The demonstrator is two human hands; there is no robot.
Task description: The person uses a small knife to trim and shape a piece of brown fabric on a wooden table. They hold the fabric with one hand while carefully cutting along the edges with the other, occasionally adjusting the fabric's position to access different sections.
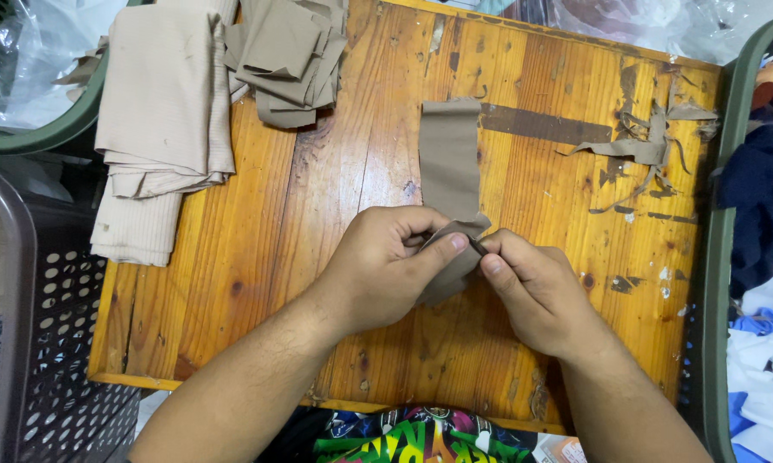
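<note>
Pinching a tan fabric strip (449, 163) between both hands near the table's middle: the left hand (385, 267) is closing thumb and forefinger on the strip's near end, fingers curled tight on the cloth; the right hand (537, 291) is closing its fingertips around a thin dark tool (477, 246), its kind too small to tell, the tip meeting the fabric just beside the left thumb

The strip is running away from the fingers toward 12 o'clock, long axis near-to-far, its far end lying flat on the board and its near end folded up into the grip. Both hands are touching it at the same spot; the left is carrying more of the cloth, the right coming in from 4 o'clock

Outward: the worn orange wooden table (318, 223) is showing scuffs and dark tape marks. At 10 o'clock a stack of folded beige cloth (159, 111) is hanging over the table edge; at 11 o'clock a pile of cut tan pieces (290, 51) is sitting. At 2 o'clock thin fabric scraps (652, 141) are lying tangled

Around the table: a green basket (719, 257) at 3 o'clock holding dark and blue-white garments, a perforated dark crate (43, 326) at 8 o'clock, clear plastic bags along the far side
</note>
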